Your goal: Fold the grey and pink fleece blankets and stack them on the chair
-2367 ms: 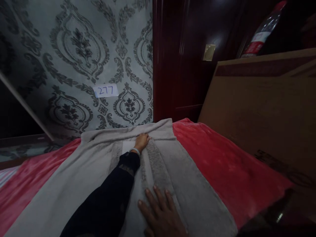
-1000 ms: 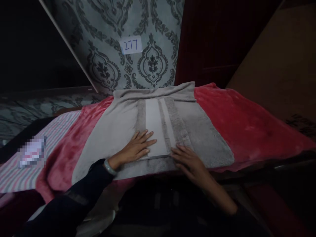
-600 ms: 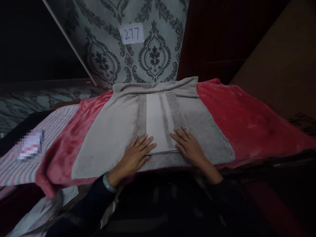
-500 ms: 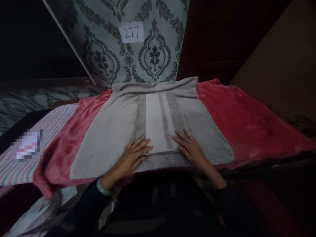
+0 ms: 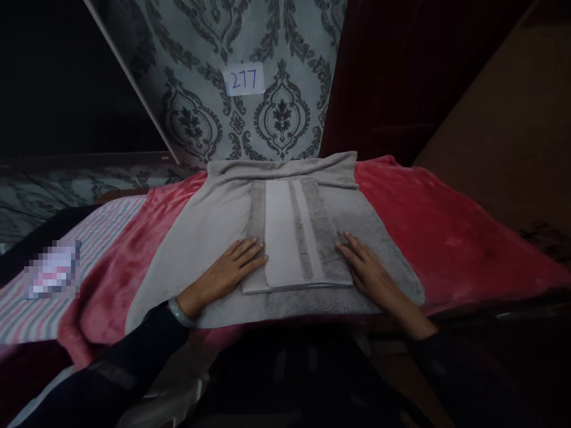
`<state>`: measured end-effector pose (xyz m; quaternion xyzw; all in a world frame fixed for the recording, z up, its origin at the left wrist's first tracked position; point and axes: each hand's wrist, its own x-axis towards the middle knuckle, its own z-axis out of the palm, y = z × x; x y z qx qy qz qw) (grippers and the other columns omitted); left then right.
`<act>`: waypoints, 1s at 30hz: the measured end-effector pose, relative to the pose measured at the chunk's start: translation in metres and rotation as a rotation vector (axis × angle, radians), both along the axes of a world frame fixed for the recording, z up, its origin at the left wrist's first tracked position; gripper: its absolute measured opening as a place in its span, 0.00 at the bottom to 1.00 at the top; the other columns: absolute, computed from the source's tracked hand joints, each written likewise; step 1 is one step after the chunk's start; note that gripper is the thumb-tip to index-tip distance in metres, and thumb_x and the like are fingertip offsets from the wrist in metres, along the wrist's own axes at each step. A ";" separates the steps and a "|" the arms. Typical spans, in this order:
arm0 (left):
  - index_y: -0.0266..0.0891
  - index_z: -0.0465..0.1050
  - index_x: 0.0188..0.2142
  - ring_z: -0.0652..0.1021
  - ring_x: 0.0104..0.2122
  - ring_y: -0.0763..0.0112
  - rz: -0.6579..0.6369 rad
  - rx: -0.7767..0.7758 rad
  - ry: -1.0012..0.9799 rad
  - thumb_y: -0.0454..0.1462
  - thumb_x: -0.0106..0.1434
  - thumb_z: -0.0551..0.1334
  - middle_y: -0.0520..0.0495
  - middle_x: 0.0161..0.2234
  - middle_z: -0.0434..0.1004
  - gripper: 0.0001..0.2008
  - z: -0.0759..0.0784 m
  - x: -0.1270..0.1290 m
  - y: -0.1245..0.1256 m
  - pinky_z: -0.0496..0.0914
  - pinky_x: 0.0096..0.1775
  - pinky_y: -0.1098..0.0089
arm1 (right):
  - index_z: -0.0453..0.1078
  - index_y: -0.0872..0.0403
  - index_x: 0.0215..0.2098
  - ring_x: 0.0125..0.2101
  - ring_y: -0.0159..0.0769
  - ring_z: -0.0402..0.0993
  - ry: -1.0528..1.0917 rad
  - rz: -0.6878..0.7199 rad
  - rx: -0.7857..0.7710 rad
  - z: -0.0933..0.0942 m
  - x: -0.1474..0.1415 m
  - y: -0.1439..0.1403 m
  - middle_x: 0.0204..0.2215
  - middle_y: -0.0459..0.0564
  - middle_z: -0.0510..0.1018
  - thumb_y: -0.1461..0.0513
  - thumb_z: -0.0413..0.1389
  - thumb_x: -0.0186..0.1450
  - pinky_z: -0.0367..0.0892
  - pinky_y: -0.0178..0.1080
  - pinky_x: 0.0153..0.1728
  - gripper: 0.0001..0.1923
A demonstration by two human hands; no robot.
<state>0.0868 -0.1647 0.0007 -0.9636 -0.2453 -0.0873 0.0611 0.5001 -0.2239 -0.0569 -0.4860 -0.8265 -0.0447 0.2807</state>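
Observation:
A grey towel (image 5: 209, 238) lies spread over a red blanket (image 5: 428, 220). Along its middle runs a long folded strip (image 5: 289, 238) with pale and darker grey bands, its near end just short of the towel's front edge. My left hand (image 5: 227, 270) rests flat on the towel against the strip's left side, fingers apart. My right hand (image 5: 368, 267) rests flat at the strip's right side, fingers apart. Neither hand grips anything. A pale bangle sits on my left wrist.
Patterned grey wallpaper with a paper label reading 277 (image 5: 244, 79) rises behind the towel. A dark red wooden panel (image 5: 379, 77) and a large cardboard box (image 5: 504, 131) stand at the right. A striped cloth (image 5: 66, 261) lies at the left.
Both hands slid outward from the near end of the folded strip to its two sides. Earlier my left arm reached to the towel's far end, then drew back.

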 end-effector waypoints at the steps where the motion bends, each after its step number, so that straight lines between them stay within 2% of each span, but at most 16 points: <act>1: 0.49 0.54 0.71 0.51 0.72 0.62 -0.037 0.005 0.007 0.26 0.69 0.51 0.45 0.71 0.55 0.33 0.002 0.002 0.003 0.51 0.70 0.51 | 0.38 0.41 0.75 0.71 0.49 0.48 -0.015 0.019 0.004 0.002 -0.001 0.000 0.75 0.53 0.43 0.73 0.44 0.68 0.61 0.60 0.65 0.42; 7: 0.46 0.60 0.68 0.61 0.69 0.62 -0.184 0.089 -0.050 0.26 0.70 0.51 0.42 0.67 0.64 0.29 0.001 0.005 0.016 0.59 0.67 0.55 | 0.36 0.40 0.75 0.71 0.44 0.50 -0.088 0.157 0.012 0.022 0.000 0.001 0.74 0.53 0.45 0.79 0.41 0.62 0.64 0.57 0.63 0.50; 11: 0.47 0.63 0.67 0.66 0.65 0.61 -0.191 0.141 -0.102 0.29 0.72 0.50 0.42 0.65 0.68 0.27 -0.005 0.006 0.019 0.64 0.63 0.57 | 0.37 0.45 0.75 0.70 0.44 0.52 -0.078 0.209 0.043 0.029 -0.001 0.003 0.73 0.58 0.50 0.78 0.44 0.60 0.66 0.56 0.61 0.50; 16: 0.46 0.66 0.65 0.72 0.59 0.57 -0.221 0.190 -0.112 0.34 0.72 0.52 0.40 0.63 0.71 0.23 -0.001 0.009 0.022 0.69 0.57 0.56 | 0.42 0.47 0.75 0.69 0.43 0.55 -0.115 0.210 0.047 0.022 -0.001 0.010 0.71 0.58 0.57 0.79 0.44 0.56 0.66 0.54 0.61 0.52; 21: 0.45 0.65 0.65 0.72 0.58 0.60 -0.240 0.256 -0.192 0.33 0.72 0.51 0.41 0.60 0.75 0.23 -0.005 0.012 0.021 0.70 0.56 0.57 | 0.51 0.47 0.73 0.68 0.40 0.56 -0.133 0.218 0.014 0.010 -0.004 0.016 0.67 0.54 0.65 0.79 0.44 0.55 0.66 0.52 0.62 0.49; 26: 0.41 0.68 0.62 0.70 0.60 0.59 -0.242 0.309 -0.309 0.36 0.74 0.52 0.39 0.58 0.76 0.20 -0.017 0.012 0.023 0.71 0.55 0.58 | 0.52 0.49 0.73 0.69 0.43 0.55 -0.054 0.193 -0.024 0.001 -0.006 0.017 0.68 0.56 0.63 0.78 0.47 0.57 0.64 0.52 0.64 0.47; 30: 0.41 0.68 0.61 0.71 0.59 0.59 -0.241 0.294 -0.324 0.38 0.74 0.52 0.39 0.58 0.76 0.19 -0.020 0.010 0.024 0.70 0.56 0.58 | 0.55 0.48 0.72 0.69 0.45 0.54 -0.008 0.188 -0.036 -0.003 -0.006 0.018 0.68 0.55 0.64 0.77 0.49 0.55 0.64 0.54 0.63 0.47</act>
